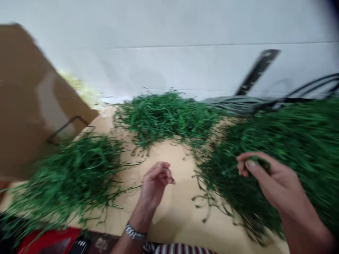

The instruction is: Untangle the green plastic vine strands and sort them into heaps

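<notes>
My right hand (270,180) is closed on a small bunch of green strands (259,161), over the large pile of green stems (299,134) on the right. These stems are thin and stringy with small curled tips; whether they are real or artificial I cannot tell. Near the middle of the tan tabletop (176,197), my left hand (157,176) is raised with loosely curled, partly spread fingers and nothing visible in them. A second pile of green stems (169,116) lies at the back, and a third pile (82,173) spreads on the left.
A cardboard box (34,91) stands at the left, with a dark bent rod (69,123) by it. Against the white wall (169,28) leans a dark metal strip (256,72). Black cables (312,83) run at the back right. Something red (47,240) lies at the front left.
</notes>
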Demonstrator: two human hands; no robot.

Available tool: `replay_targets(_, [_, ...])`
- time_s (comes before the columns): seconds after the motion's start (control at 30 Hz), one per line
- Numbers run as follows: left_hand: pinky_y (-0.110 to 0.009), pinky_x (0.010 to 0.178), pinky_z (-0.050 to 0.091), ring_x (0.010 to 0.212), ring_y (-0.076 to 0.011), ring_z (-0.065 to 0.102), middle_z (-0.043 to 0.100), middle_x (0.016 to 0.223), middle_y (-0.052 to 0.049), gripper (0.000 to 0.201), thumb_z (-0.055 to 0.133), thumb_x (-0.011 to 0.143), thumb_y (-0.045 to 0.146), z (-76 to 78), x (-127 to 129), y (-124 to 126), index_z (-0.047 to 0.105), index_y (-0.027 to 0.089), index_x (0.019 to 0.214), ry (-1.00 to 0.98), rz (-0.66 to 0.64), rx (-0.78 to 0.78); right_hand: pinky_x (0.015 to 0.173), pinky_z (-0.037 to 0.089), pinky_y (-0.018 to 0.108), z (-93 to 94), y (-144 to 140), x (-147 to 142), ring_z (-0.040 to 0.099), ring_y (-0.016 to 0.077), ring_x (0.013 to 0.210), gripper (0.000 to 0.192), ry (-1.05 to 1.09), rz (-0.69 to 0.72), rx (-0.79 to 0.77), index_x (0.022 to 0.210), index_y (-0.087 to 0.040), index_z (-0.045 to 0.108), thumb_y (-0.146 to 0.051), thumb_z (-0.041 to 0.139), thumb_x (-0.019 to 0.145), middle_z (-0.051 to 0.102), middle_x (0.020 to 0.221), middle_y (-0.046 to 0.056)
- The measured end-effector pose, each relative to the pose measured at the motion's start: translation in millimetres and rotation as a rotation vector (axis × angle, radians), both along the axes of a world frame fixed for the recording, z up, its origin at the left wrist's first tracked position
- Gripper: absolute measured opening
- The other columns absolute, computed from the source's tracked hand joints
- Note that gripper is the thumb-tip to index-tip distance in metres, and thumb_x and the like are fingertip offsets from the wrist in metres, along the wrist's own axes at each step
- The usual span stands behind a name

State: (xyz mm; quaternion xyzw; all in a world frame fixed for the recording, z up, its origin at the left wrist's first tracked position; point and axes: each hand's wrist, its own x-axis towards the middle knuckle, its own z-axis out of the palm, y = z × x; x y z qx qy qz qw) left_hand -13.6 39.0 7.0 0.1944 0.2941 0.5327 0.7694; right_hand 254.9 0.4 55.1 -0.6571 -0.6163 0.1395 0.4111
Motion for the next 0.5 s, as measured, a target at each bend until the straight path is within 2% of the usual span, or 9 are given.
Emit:
replay_targets(0.07, [-0.026,0.05,0.045,0.044,-0.0125,0.052,0.06,0.052,-0.004,0.014,0.056,0.072,0.022,-0.6,-2,5,0.064,0.011,0.075,0.092,-0.014,0.039,0.057,0.049,0.025,35.9,2,21,0.06,0.0157,0.063,0.021,-0.206,-0.243,0.141,0.097,-0.026,0.059,-0.036,0.047,0.083,0.064,0.076,0.003])
replay_targets(0.13, [-0.026,0.051,0.045,0.047,-0.0132,0.053,0.06,0.052,-0.004,0.014,0.058,0.071,0.023,-1.1,-3,8,0.065,0.012,0.075,0.162,-0.026,0.065,0.075,0.047,0.031,68.4,5,46,0.06,0.0192,0.083,0.027,-0.603,-0.536,0.336,0.104,-0.021,0.059,-0.031,0.045,0.083,0.063,0.094,0.009])
replay_targets(0.2, [-0.027,0.052,0.045,0.049,-0.0138,0.053,0.059,0.052,-0.004,0.014,0.06,0.07,0.025,-1.4,-2,10,0.065,0.012,0.075,0.214,-0.027,0.085,0.089,0.039,0.038,87.6,11,74,0.05,0.0249,0.107,0.037,-0.867,-0.722,0.318,0.116,-0.013,0.052,-0.031,0.038,0.086,0.056,0.11,0.017])
replay_targets(0.23, [-0.027,0.052,0.045,0.049,-0.0139,0.053,0.059,0.051,-0.004,0.015,0.061,0.069,0.026,-1.7,-2,10,0.065,0.012,0.074,0.236,-0.028,0.09,0.09,0.037,0.042,90.1,15,86,0.045,0.0281,0.113,0.043,-0.95,-0.746,0.211,0.12,-0.011,0.049,-0.036,0.036,0.088,0.053,0.114,0.02])
replay_targets(0.27, [-0.027,0.052,0.045,0.049,-0.0139,0.053,0.059,0.051,-0.004,0.015,0.062,0.068,0.026,-2.2,-1,10,0.065,0.013,0.074,0.257,-0.028,0.09,0.09,0.035,0.046,88.1,20,98,0.042,0.0307,0.115,0.049,-1.006,-0.696,0.052,0.126,-0.01,0.043,-0.041,0.034,0.088,0.051,0.118,0.022])
replay_targets(0.33, [-0.027,0.052,0.045,0.048,-0.0137,0.052,0.058,0.05,-0.004,0.015,0.063,0.067,0.026,-3.8,2,9,0.065,0.013,0.073,0.295,-0.037,0.082,0.092,0.032,0.05,74.6,29,117,0.04,0.0317,0.118,0.055,-1.022,-0.479,-0.257,0.131,-0.009,0.036,-0.043,0.028,0.09,0.047,0.124,0.023])
replay_targets(0.37, [-0.027,0.052,0.045,0.048,-0.0136,0.052,0.059,0.05,-0.003,0.016,0.064,0.066,0.026,-4.9,3,9,0.065,0.013,0.073,0.313,-0.046,0.075,0.096,0.028,0.051,66.3,33,124,0.034,0.0304,0.123,0.054,-0.999,-0.414,-0.337,0.133,-0.01,0.034,-0.043,0.024,0.091,0.041,0.131,0.021])
replay_targets(0.43, [-0.026,0.053,0.045,0.048,-0.0133,0.052,0.058,0.05,-0.003,0.016,0.065,0.065,0.026,-7.1,4,10,0.065,0.013,0.073,0.34,-0.066,0.065,0.1,0.023,0.052,54.7,38,133,0.027,0.0282,0.129,0.054,-0.967,-0.368,-0.393,0.136,-0.014,0.03,-0.044,0.02,0.092,0.033,0.139,0.017])
replay_targets(0.5, [-0.026,0.053,0.044,0.048,-0.0133,0.052,0.058,0.049,-0.003,0.017,0.065,0.065,0.027,-8.6,4,9,0.065,0.013,0.073,0.366,-0.083,0.061,0.101,0.022,0.052,55.6,37,135,0.026,0.0276,0.129,0.056,-0.959,-0.361,-0.391,0.136,-0.016,0.03,-0.047,0.02,0.091,0.032,0.139,0.015])
